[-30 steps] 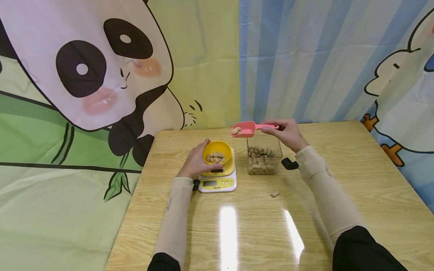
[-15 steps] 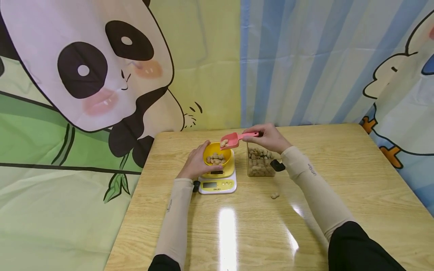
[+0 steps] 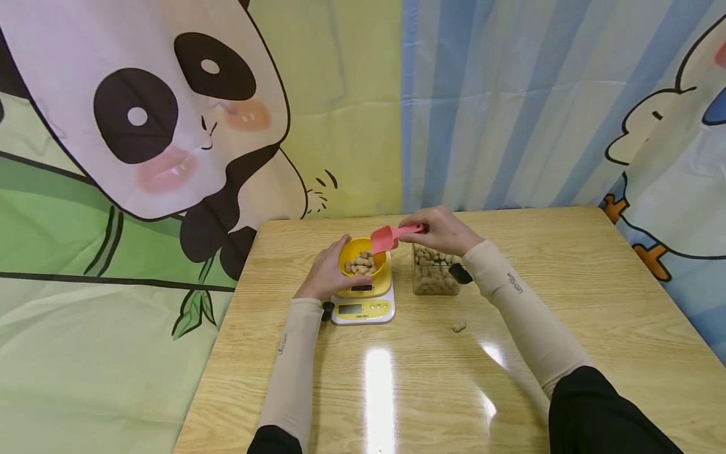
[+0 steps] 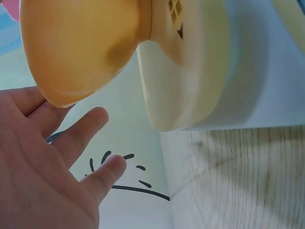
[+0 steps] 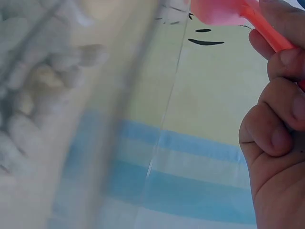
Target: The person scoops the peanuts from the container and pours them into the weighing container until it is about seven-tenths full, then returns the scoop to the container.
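Note:
A yellow bowl (image 3: 345,254) with peanuts (image 3: 362,263) in it stands on a white and yellow kitchen scale (image 3: 364,310). My left hand (image 3: 324,271) holds the bowl by its side, thumb in front and fingers behind; in the left wrist view two lower fingers (image 4: 90,129) stretch out apart from it. My right hand (image 3: 442,230) grips the handle of a pink scoop (image 3: 384,239), which is tipped down over the bowl's right rim. In the right wrist view its fingers curl round the handle (image 5: 267,29).
Just right of the scale, a clear square container (image 3: 435,287) of peanuts sits partly under my right hand. One loose peanut (image 3: 459,326) lies on the wooden table (image 3: 431,391). A printed curtain (image 3: 351,126) hangs behind the table's far edge.
My right hand has brought the scoop left from above the container to the bowl and tipped it. Peanuts from the scoop have dropped into the bowl. The left hand has stayed in place.

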{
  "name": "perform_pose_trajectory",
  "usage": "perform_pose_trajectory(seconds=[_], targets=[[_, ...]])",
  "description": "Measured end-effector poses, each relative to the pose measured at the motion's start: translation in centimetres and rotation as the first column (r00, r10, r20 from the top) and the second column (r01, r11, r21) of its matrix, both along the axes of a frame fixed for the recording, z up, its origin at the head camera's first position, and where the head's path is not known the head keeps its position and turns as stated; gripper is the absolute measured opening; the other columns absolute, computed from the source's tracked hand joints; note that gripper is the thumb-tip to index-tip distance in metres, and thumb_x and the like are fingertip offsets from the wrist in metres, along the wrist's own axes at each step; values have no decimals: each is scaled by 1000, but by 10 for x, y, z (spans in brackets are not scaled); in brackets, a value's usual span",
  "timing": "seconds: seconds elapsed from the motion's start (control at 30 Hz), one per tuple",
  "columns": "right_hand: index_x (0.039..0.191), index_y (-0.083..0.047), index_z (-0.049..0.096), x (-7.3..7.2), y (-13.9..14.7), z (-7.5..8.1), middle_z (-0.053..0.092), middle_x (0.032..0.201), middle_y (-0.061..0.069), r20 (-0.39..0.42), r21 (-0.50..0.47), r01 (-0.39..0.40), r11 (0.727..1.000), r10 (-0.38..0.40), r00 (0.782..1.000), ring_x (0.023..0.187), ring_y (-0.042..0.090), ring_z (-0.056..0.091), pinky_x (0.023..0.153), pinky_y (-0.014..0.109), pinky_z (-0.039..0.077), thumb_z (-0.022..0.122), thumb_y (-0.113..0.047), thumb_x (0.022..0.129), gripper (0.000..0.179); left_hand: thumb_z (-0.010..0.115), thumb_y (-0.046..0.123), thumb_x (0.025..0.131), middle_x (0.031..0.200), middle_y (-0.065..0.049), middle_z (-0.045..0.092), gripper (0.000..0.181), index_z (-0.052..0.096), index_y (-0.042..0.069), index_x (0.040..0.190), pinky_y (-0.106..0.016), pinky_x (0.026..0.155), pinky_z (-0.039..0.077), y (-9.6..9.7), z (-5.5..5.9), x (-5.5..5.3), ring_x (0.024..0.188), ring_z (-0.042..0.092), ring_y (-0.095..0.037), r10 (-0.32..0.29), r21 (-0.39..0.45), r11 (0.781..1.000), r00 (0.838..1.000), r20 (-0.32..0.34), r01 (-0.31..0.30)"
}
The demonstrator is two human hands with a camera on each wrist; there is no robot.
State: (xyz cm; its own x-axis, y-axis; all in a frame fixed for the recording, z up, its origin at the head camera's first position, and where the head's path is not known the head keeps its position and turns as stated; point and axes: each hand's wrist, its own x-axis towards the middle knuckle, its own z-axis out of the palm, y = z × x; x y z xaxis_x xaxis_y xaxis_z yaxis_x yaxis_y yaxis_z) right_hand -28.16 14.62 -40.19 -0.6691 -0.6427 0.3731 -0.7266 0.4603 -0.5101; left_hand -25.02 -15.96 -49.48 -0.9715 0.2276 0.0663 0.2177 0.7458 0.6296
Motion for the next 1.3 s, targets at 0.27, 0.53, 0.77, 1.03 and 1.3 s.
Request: perform_pose_trajectory(seconds=[0.27, 0.53, 0.77, 1.03, 1.3], targets=[[113, -20, 78, 4, 14, -8, 71, 92, -6, 138, -99, 75, 992, -61, 988, 65, 17, 52, 58, 29, 45, 76, -35, 93, 25, 85, 68, 67, 162, 8, 34, 120, 22, 29, 163, -62, 116, 25, 0, -2, -1, 145, 32, -32, 5, 5, 1000, 1000, -6, -5], [113, -24, 78, 13, 38, -9, 72, 91, -2, 269, -201, 186, 962, -128, 954, 70, 21, 54, 61, 30, 47, 77, -39, 91, 27, 84, 68, 67, 163, 6, 31, 122, 21, 27, 163, -63, 115, 28, 2, -4, 0, 147, 30, -32, 6, 4, 1000, 1000, 7, -6], [120, -16, 76, 21, 70, -8, 72, 100, 4, 293, -186, 311, 932, -250, 923, 73, 23, 56, 61, 29, 47, 77, -26, 92, 29, 83, 70, 67, 164, 7, 29, 123, 20, 29, 163, -62, 115, 28, 1, -2, 0, 147, 30, -32, 7, -4, 1000, 1000, 3, -7], [121, -15, 76, 33, 110, 0, 73, 98, 5, 297, -202, 361, 910, -294, 908, 71, 20, 58, 60, 26, 50, 77, -26, 93, 31, 83, 71, 66, 163, 7, 31, 123, 21, 27, 163, -60, 116, 26, 0, 0, -2, 145, 32, -32, 7, -16, 1000, 1000, -15, -7], [120, -8, 75, 54, 125, 14, 71, 101, 8, 306, -184, 348, 919, -283, 909, 70, 26, 54, 59, 27, 48, 75, -19, 94, 28, 82, 70, 68, 165, 3, 28, 123, 19, 27, 164, -59, 119, 19, 2, 1, -1, 148, 28, -33, -6, -26, 1000, 1000, 0, 6]])
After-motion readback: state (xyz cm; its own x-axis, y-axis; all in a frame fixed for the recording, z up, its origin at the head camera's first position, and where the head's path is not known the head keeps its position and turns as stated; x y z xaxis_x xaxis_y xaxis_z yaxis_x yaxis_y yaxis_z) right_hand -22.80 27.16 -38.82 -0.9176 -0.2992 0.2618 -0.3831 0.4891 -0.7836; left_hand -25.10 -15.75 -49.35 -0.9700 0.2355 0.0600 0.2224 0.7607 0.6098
